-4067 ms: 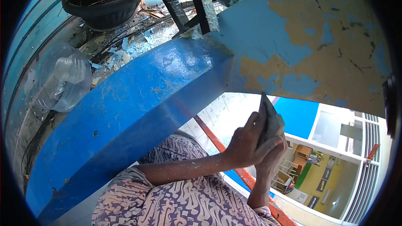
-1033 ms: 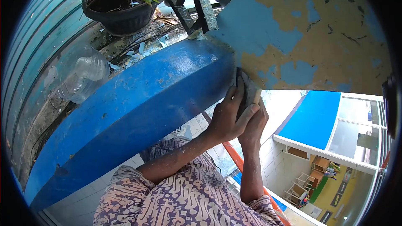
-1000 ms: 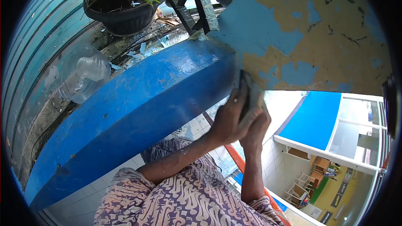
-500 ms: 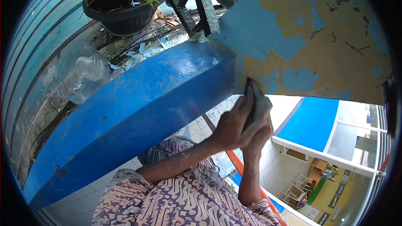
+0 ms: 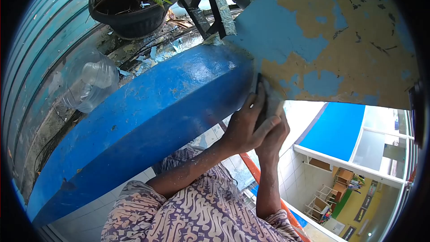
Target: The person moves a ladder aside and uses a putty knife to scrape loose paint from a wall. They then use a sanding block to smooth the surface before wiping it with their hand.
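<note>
My left hand and my right hand are close together at the corner where the blue beam meets the wall panel. Both are closed around a grey, dusty sheet with a dark edge, which looks like folded sandpaper. Its upper end lies against the lower left part of the wall panel, where light-blue paint is worn away in tan patches. Beside my left hand runs the glossy blue beam, scuffed along its top. The fingers hide much of the sheet.
Left of the beam are a clear plastic bottle, a potted plant and paint flakes. A dark metal frame stands at the beam's far end. An orange rail passes below my hands. Far beneath are a tiled floor and shelves.
Both hands and the sandpaper have shifted slightly left, closer to the corner by the blue beam. The sheet now lies flatter against the panel.
</note>
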Motion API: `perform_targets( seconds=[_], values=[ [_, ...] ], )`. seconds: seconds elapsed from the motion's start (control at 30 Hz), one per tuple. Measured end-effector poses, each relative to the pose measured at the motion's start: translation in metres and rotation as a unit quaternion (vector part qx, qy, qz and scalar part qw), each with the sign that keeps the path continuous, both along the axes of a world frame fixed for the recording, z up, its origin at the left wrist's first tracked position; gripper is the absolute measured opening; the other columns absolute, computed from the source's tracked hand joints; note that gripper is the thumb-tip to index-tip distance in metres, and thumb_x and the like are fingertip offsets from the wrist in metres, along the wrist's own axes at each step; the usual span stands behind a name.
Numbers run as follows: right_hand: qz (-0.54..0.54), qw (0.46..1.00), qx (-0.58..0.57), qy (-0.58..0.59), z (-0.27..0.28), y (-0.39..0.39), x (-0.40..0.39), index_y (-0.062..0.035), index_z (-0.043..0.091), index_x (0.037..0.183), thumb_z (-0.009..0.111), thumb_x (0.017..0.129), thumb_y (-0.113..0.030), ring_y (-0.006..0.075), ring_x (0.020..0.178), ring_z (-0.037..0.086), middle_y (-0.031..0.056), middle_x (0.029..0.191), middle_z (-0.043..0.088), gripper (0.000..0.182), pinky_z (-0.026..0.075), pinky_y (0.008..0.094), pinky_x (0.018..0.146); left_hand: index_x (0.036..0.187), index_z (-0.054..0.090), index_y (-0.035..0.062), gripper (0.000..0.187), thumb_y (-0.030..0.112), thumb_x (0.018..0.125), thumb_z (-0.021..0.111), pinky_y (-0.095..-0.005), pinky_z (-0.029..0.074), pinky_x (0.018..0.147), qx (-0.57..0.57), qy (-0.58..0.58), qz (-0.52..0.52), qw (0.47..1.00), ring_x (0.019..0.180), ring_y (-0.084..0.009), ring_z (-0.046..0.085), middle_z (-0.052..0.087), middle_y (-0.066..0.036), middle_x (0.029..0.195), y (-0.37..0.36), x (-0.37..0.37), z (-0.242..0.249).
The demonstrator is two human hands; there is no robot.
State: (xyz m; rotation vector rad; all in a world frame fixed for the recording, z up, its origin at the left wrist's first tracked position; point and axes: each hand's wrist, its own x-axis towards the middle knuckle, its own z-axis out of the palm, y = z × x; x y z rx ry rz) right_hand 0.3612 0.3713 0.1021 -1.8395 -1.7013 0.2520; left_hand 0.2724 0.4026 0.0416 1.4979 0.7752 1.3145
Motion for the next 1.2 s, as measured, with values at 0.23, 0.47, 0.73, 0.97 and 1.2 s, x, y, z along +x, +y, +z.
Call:
perform_targets(
  seconds=[0.23,0.47,0.73,0.97,1.2],
  values=[
    [0.007,0.996,0.041,0.081,-0.013,0.008,0.015,0.0028,0.063,0.121,0.067,0.092,-0.015,0.0331,0.084,0.072,0.0154,0.101,0.068,0.035,0.056,0.0390,0.070,0.154,0.031,-0.0104,0.076,0.040,0.103,0.058,-0.0405,0.055,0.079,-0.033,-0.021,-0.007,0.999,0.098,-0.0347,0.065,0.052,-0.026,0.119,-0.002,0.007,0.001],
    [-0.024,0.992,-0.057,-0.108,0.025,-0.027,0.009,0.0011,0.064,0.108,0.065,0.088,-0.008,0.0359,0.073,0.067,0.0148,0.086,0.062,0.023,0.053,0.0438,0.063,0.159,0.021,-0.0079,0.079,0.038,0.104,0.055,-0.0357,0.047,0.074,-0.147,-0.115,-0.070,0.980,0.091,-0.0247,0.052,0.047,-0.019,0.108,-0.048,0.024,0.013],
    [-0.034,0.989,-0.098,-0.103,0.027,-0.028,0.004,0.0009,0.058,0.097,0.060,0.093,-0.012,0.0376,0.072,0.065,0.0170,0.083,0.060,0.013,0.050,0.0449,0.064,0.143,0.043,-0.0055,0.056,0.035,0.106,0.054,-0.0364,0.048,0.074,-0.178,-0.131,-0.072,0.973,0.092,-0.0252,0.053,0.048,-0.017,0.106,-0.051,0.020,0.014],
    [-0.010,0.990,-0.110,-0.089,-0.015,-0.032,0.023,0.0013,0.061,0.105,0.066,0.088,-0.011,0.0375,0.070,0.062,0.0174,0.086,0.060,0.022,0.050,0.0459,0.065,0.131,0.051,-0.0035,0.045,0.033,0.105,0.057,-0.0396,0.048,0.074,-0.184,-0.060,-0.060,0.979,0.090,-0.0288,0.054,0.050,-0.018,0.106,-0.051,0.027,-0.024],
    [-0.026,0.998,-0.040,-0.028,-0.024,-0.030,0.028,0.0002,0.062,0.109,0.064,0.091,-0.012,0.0329,0.069,0.063,0.0140,0.083,0.057,0.022,0.050,0.0427,0.060,0.141,0.040,-0.0099,0.064,0.041,0.105,0.054,-0.0389,0.048,0.076,-0.141,-0.048,-0.057,0.987,0.089,-0.0308,0.056,0.049,-0.022,0.107,-0.048,0.032,-0.026]
  ],
)
